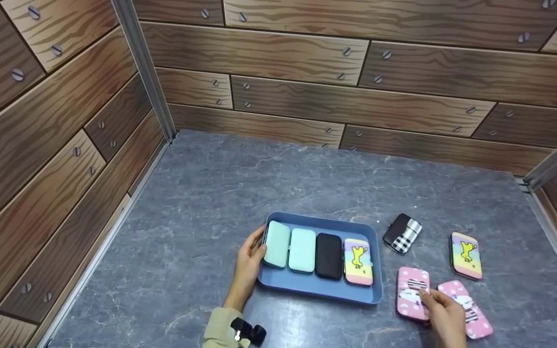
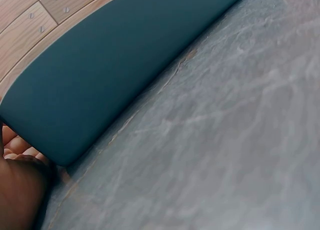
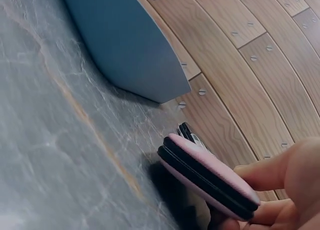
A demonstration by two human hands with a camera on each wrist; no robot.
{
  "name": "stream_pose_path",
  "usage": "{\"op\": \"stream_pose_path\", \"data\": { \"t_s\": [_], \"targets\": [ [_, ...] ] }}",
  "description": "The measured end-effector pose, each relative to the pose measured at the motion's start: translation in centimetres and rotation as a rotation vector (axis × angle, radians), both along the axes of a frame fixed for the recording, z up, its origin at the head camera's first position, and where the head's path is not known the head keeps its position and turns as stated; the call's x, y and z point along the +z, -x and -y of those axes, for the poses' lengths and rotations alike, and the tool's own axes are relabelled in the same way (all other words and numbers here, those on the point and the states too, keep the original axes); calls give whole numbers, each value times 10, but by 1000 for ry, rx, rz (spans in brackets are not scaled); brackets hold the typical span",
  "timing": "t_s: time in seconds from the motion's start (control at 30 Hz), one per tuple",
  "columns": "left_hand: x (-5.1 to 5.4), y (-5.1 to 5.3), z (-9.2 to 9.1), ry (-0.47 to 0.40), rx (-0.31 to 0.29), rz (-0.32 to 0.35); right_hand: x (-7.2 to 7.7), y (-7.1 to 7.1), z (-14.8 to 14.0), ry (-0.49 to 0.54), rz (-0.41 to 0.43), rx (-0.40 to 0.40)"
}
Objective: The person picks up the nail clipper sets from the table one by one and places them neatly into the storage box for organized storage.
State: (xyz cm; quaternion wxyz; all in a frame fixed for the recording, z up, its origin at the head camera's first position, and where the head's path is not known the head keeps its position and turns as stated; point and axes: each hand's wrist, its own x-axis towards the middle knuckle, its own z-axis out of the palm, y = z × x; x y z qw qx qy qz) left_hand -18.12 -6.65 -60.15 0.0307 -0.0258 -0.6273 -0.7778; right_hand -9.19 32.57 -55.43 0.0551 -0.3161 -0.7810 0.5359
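The person's right grip [image 1: 445, 311] pinches a pink case [image 1: 411, 292], thumb on its upper face and fingers beneath, to the right of the blue tray [image 1: 302, 282]; the right wrist view shows the case edge-on, with a dark shadow below it on the counter [image 1: 201, 193]. The left grip [image 1: 249, 261] holds the tray by its left end, thumb at the rim and fingers against the outer wall.

Inside the tray four cases stand in a row from its left end to its right: a pale green case [image 1: 277, 243] close to the left wall, a mint case [image 1: 302, 250], a black case [image 1: 329, 256] and a rainbow giraffe case [image 1: 358, 261].

Past the tray's right end, near its upper corner, lies a checked case [image 1: 403, 234], half black. Farther right of the tray are a second giraffe case [image 1: 466, 255] and, partly covered by the right grip, a spotted pink case [image 1: 476, 316] lying aslant. Behind the tray rises a plank-patterned wall [image 1: 259, 53]
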Motion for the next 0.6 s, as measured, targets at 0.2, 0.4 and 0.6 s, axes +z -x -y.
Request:
{"op": "stream_pose_path", "data": {
  "t_s": [0.2,0.4,0.6],
  "targets": [
    [0,0,0,0,-3,-6,1,0,3,104,-26,-38],
    [-1,1,0,-3,-3,-17,5,3,7,146,-47,-54],
    [0,0,1,-11,-10,4,9,3,13,187,-87,-44]
  ]
}}
